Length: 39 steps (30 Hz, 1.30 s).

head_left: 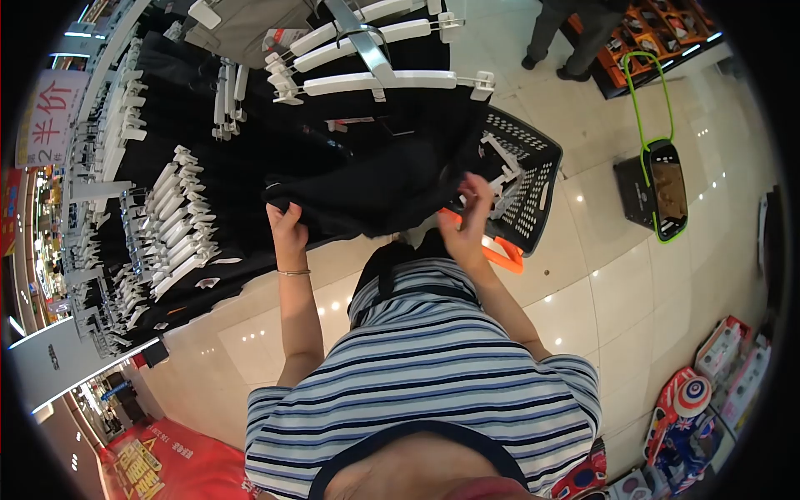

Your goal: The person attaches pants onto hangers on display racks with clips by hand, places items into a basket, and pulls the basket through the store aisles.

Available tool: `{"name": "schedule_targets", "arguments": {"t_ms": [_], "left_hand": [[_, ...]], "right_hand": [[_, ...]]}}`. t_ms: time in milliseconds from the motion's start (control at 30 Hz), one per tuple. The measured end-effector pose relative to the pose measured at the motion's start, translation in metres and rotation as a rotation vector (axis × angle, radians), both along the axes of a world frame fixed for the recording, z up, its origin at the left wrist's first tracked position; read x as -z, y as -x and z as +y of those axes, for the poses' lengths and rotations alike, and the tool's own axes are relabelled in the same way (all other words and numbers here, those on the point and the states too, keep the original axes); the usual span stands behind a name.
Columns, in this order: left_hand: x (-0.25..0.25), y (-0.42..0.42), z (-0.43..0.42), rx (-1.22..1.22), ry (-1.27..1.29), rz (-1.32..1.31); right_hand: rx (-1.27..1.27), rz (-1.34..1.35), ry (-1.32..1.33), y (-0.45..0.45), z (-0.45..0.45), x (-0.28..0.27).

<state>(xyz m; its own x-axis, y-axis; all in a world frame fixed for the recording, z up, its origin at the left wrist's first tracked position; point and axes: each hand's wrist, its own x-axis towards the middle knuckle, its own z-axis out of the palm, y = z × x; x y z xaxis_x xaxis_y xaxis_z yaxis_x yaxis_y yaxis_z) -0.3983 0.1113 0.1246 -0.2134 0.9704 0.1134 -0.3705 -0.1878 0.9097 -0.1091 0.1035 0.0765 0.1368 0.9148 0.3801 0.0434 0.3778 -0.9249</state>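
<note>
The person's left hand (287,223) is raised at the end of a nearly upright forearm, thumb and folded fingers pinching the edge of a soft, matte black cloth garment (367,187). The right hand (468,221) stands at the garment's other end, its forearm slanting inward, palm turned toward the left hand and fingers bent and slightly apart; whether they pinch any cloth cannot be told.

The garment spans the space between the 2 hands in front of the waist — its lower edge sagging in loose folds, its surface plain and dark. Just beyond it, black clothes hang from glossy white plastic clip hangers (379,81) at a shiny metal rack arm (362,37).

Near the right hand sits a perforated dark plastic basket (533,183) with an orange handle (504,257) — more white hangers (500,167) lie inside, above smooth, glossy beige floor tiles (575,279).
</note>
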Motion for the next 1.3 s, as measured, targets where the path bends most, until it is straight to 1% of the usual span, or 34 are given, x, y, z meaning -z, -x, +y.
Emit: {"name": "schedule_targets", "arguments": {"t_ms": [100, 200, 233, 333, 367, 433, 467, 533, 567, 600, 667, 700, 800, 833, 933, 967, 1000, 1067, 1167, 1267, 1300], "left_hand": [[0.0, -0.008, 0.001, 0.046, -0.04, -0.021], [-0.002, -0.012, 0.003, 0.04, -0.063, -0.049], [-0.003, -0.013, 0.003, 0.029, -0.073, -0.059], [-0.006, -0.014, 0.003, 0.04, -0.037, -0.01], [-0.011, -0.021, 0.003, 0.012, -0.026, 0.014], [-0.021, -0.04, 0.001, -0.042, -0.006, 0.062], [-0.03, -0.044, 0.001, -0.016, -0.022, 0.093], [-0.044, -0.049, 0.002, 0.033, -0.057, 0.153], [-0.043, -0.038, 0.002, 0.123, -0.064, 0.164], [-0.046, -0.028, 0.0, 0.204, -0.034, 0.197], [-0.067, -0.02, -0.003, 0.365, 0.027, 0.264], [-0.079, -0.022, -0.002, 0.423, -0.001, 0.195], [-0.11, -0.026, 0.003, 0.33, -0.115, 0.503], [-0.111, -0.033, 0.006, 0.19, -0.209, 0.486], [-0.126, -0.025, -0.003, 0.155, -0.022, 0.951], [-0.141, -0.042, -0.006, 0.247, 0.149, 0.984], [-0.138, -0.05, -0.007, 0.377, 0.181, 0.961], [-0.14, -0.063, 0.0, 0.623, 0.224, 1.135], [-0.113, -0.068, 0.012, 0.628, 0.543, 0.387], [-0.099, -0.077, 0.011, 0.479, 0.566, 0.318], [-0.096, -0.077, 0.01, 0.48, 0.497, 0.295]], "right_hand": [[-0.108, -0.138, 0.096, 0.015, -0.005, -0.042], [-0.136, 0.093, 0.108, 0.018, -0.003, -0.028], [-0.089, 0.025, 0.074, 0.014, 0.001, -0.023], [-0.14, 0.178, 0.087, 0.009, 0.001, -0.023], [-0.186, 0.347, 0.142, 0.013, 0.0, -0.047], [-0.127, 0.417, 0.185, 0.022, -0.002, -0.058], [-0.096, 0.452, 0.207, 0.025, -0.003, -0.06], [-0.07, 0.431, 0.35, 0.018, -0.003, -0.046], [-0.058, 0.418, 0.423, 0.013, -0.003, -0.042], [-0.055, 0.388, 0.376, 0.008, -0.003, -0.04], [-0.053, 0.329, 0.281, 0.004, -0.001, -0.038], [0.007, 0.327, 0.258, 0.005, -0.003, -0.04], [0.075, 0.118, 0.01, 0.01, -0.001, -0.062], [0.021, 0.132, -0.01, 0.013, -0.003, -0.069], [-0.004, -0.034, -0.167, 0.023, -0.004, -0.083], [-0.006, -0.077, -0.205, 0.026, -0.004, -0.082], [-0.026, -0.103, -0.239, 0.029, -0.005, -0.084], [-0.068, -0.152, -0.309, 0.035, -0.007, -0.088], [-0.143, -0.277, -0.406, 0.041, -0.008, -0.088], [-0.205, -0.315, -0.393, 0.042, -0.01, -0.093], [-0.24, -0.357, -0.393, 0.042, -0.011, -0.095]]}}
